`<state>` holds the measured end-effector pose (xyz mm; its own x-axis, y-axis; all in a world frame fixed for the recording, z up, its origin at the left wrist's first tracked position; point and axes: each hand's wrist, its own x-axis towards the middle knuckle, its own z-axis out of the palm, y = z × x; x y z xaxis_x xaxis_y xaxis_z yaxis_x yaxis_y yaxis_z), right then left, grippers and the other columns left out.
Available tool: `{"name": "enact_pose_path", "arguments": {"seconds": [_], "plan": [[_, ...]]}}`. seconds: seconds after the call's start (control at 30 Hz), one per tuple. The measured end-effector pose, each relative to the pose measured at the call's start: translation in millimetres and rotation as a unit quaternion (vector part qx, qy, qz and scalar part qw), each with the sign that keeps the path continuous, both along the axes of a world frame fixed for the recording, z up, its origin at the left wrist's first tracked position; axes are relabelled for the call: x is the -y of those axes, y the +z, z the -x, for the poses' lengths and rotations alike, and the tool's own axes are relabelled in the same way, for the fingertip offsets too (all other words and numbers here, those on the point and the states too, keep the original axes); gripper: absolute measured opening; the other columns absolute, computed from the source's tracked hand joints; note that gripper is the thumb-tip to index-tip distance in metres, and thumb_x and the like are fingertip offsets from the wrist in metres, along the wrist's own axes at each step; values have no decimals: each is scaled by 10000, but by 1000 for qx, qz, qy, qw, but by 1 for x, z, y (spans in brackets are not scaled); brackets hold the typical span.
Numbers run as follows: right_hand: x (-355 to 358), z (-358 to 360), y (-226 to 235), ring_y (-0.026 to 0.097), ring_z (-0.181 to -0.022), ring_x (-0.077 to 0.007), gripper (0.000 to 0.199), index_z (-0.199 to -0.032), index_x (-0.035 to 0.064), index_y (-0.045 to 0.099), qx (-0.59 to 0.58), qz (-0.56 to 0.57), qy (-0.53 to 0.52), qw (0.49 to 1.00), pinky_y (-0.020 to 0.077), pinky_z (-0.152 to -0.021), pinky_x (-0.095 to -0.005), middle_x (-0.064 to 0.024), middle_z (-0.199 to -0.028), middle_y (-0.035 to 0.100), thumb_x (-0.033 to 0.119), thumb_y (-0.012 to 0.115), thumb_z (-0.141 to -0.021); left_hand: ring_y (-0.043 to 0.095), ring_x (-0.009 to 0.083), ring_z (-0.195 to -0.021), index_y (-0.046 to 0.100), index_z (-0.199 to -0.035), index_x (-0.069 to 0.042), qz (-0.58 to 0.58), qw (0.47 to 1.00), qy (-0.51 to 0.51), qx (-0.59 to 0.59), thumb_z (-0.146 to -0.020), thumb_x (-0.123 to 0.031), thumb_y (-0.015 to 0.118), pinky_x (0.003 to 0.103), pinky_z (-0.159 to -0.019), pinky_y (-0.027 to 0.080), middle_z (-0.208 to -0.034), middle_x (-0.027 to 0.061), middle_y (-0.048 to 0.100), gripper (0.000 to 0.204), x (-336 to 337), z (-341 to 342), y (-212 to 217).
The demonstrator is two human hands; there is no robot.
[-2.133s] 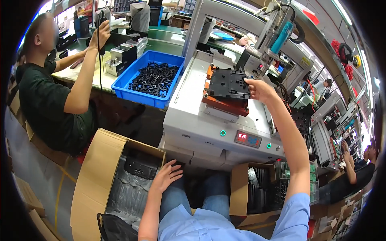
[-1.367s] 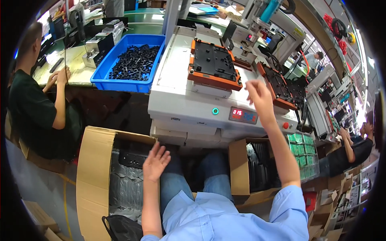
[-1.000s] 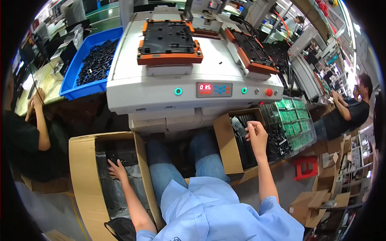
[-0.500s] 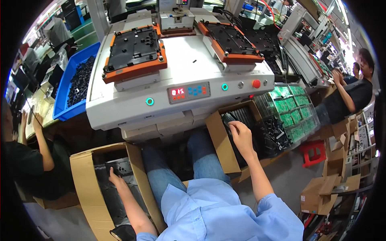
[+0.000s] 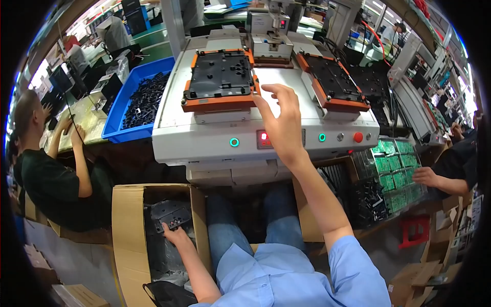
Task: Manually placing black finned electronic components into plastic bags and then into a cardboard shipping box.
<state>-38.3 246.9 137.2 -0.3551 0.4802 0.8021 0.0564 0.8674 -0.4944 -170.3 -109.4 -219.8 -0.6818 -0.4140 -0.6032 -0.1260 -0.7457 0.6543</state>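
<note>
Inside the open cardboard box (image 5: pixel 128 235) at lower left, my left hand (image 5: pixel 176 235) grasps a black panel (image 5: pixel 171 211) by its near edge, thumb on top, other fingers mostly hidden from me. Panel is over grey plastic wrapping (image 5: pixel 166 258), within the box walls. My right hand (image 5: pixel 282 123) is released: nothing in it, thumb and fingers spread in a loose curve over the front of the white machine (image 5: pixel 199 143). Its fingertips are just beside the right edge of the left orange fixture (image 5: pixel 220 105); can't tell from my feed whether they touch. A second black panel (image 5: pixel 220 74) lies in that fixture. The right orange fixture (image 5: pixel 340 106) carries another dark panel (image 5: pixel 335 77), well apart from the first (both on the same machine top). My hand and wrist partly cover a red-lit display (image 5: pixel 264 137). A blue bin (image 5: pixel 130 134) of small black parts (image 5: pixel 143 102) is just left of the machine. Far right, a co-worker's hand (image 5: pixel 426 177) is at the green circuit boards (image 5: pixel 394 163).
</note>
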Motion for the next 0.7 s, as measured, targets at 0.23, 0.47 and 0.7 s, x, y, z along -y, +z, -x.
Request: {"name": "enact_pose_path", "arguments": {"seconds": [0.23,0.47,0.7], "plan": [[-3,24,-7,504,-961,-188,148,-925,42,657,-24,80,49,995,388,-874,-311,-59,-963,623,167,636,-848,515,282,-1112,549,-1182,-6,-265,960,-24,-87,-879,-279,611,424,-976,413,-1199,140,565,412,7,-13,19],[-17,18,5,504,-1016,-132,219,-990,17,668,62,160,161,972,363,-925,-288,-58,-1027,641,200,589,-898,504,285,-1159,513,-1243,-13,-265,955,-110,-76,-872,-373,606,422,-1006,392,-1283,109,526,525,2,-12,6],[-111,87,41,610,-789,-174,324,-968,-10,625,185,68,0,980,468,-720,-301,-99,-897,659,299,558,-898,544,235,-1072,574,-1171,-69,-231,938,-218,-140,-850,-423,630,363,-943,427,-1193,58,583,482,-11,-14,26]]}}
